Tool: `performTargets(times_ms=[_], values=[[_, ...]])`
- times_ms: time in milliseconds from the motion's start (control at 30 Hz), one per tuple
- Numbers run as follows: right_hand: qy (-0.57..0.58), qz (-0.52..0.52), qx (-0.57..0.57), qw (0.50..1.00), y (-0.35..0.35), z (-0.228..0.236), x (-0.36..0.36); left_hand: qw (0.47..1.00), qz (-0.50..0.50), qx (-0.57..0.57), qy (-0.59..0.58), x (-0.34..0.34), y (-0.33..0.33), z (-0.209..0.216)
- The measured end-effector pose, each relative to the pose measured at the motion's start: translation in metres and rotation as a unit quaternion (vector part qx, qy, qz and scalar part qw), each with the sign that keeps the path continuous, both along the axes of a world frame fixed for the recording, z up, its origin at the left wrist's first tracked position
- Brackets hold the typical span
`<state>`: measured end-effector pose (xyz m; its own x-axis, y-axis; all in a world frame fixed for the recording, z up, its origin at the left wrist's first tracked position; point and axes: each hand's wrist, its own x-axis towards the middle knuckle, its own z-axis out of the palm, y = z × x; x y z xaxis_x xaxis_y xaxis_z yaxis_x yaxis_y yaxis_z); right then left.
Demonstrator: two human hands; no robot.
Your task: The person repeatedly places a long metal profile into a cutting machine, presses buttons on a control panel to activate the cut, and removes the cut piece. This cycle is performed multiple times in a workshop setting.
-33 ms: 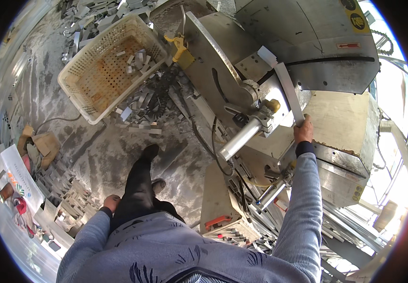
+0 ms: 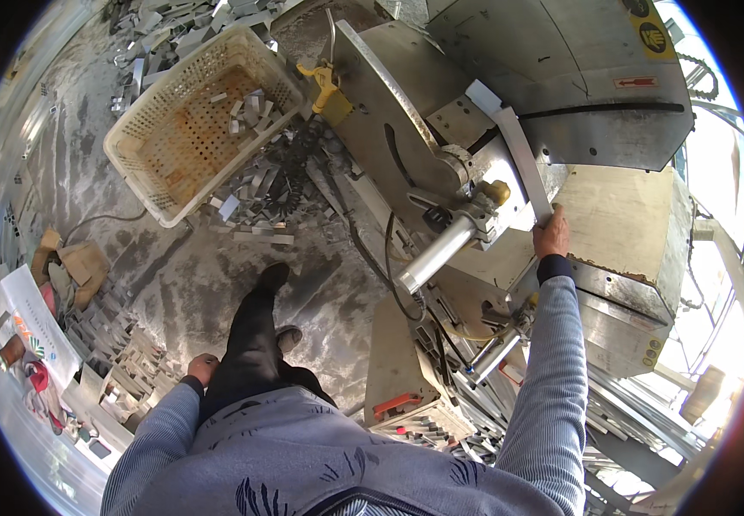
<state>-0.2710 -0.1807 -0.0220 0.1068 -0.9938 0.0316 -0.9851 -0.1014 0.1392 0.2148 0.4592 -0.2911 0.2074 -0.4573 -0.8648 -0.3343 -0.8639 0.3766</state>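
Observation:
My right hand [image 2: 551,233] is closed round the near end of a flat, silvery metal bar [image 2: 523,150]. The bar lies slanting across the bed of a cutting machine [image 2: 509,176], beside a clamp cylinder [image 2: 439,254]. At the bar's far end sits a short light metal piece [image 2: 483,96]; whether the two are joined I cannot tell. My left hand [image 2: 203,370] hangs low beside my left thigh, away from the machine. Its fingers are mostly hidden, and nothing shows in it.
A perforated plastic basket [image 2: 144,181] holding several metal offcuts stands on the floor to the left of the machine. Loose offcuts [image 2: 260,193] lie around it. A yellow air gun [image 2: 320,86] hangs by the machine, and cardboard boxes [image 2: 84,262] are at far left.
My right hand and the metal bar have shifted very slightly away from me and to the left. My left hand stays beside my thigh.

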Motion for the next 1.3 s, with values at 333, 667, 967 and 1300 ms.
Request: performTargets(times_ms=[333, 667, 967, 1300], values=[[-0.002, 0.032, 0.012, 0.999, -0.009, 0.001, 0.016, 1.000, 0.009, -0.025, -0.016, -0.002, -0.037, -0.002], [-0.011, 0.057, 0.003, 0.998, -0.011, 0.000, 0.018, 1.000, 0.016, -0.008, -0.019, -0.013, -0.037, -0.020], [-0.010, 0.017, 0.017, 1.000, -0.018, -0.001, 0.021, 0.999, 0.028, -0.026, -0.023, -0.018, -0.046, -0.023], [-0.059, -0.003, 0.025, 0.998, -0.015, 0.001, 0.029, 0.998, 0.039, -0.026, -0.030, -0.025, -0.042, -0.030]])
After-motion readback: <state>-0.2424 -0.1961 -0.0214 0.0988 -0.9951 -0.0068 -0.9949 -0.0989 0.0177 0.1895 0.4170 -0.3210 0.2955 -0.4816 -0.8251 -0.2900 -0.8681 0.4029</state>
